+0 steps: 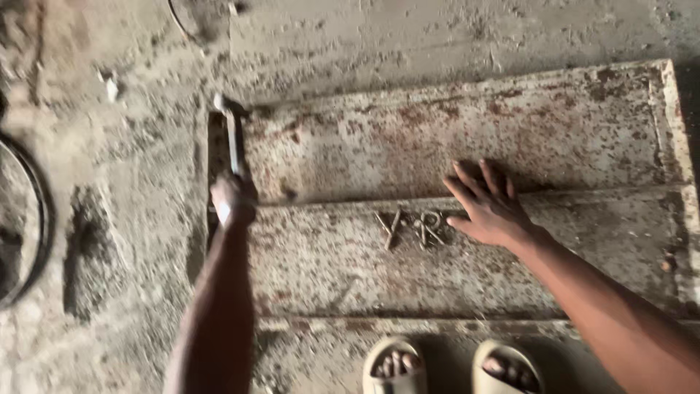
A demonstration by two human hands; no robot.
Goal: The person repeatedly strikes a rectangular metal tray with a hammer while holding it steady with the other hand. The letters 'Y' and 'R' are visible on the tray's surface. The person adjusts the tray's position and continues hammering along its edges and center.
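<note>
A rusty, paint-flecked metal panel (pixel 467 138) lies flat on the dusty ground, with raised ridges and welded metal letters near its middle. My left hand (pixel 233 198) grips the handle of a hammer (pixel 232 131) whose head sits at the panel's upper left corner. My right hand (pixel 487 206) rests flat and spread on the panel's middle ridge, just right of the letters, holding nothing.
My two feet in pale sandals (pixel 452 368) stand on the panel's near edge. A dark curved hoop or tyre (pixel 36 219) lies at the far left. Dirt, small stones and a shallow dark hollow (pixel 87 248) cover the ground left of the panel.
</note>
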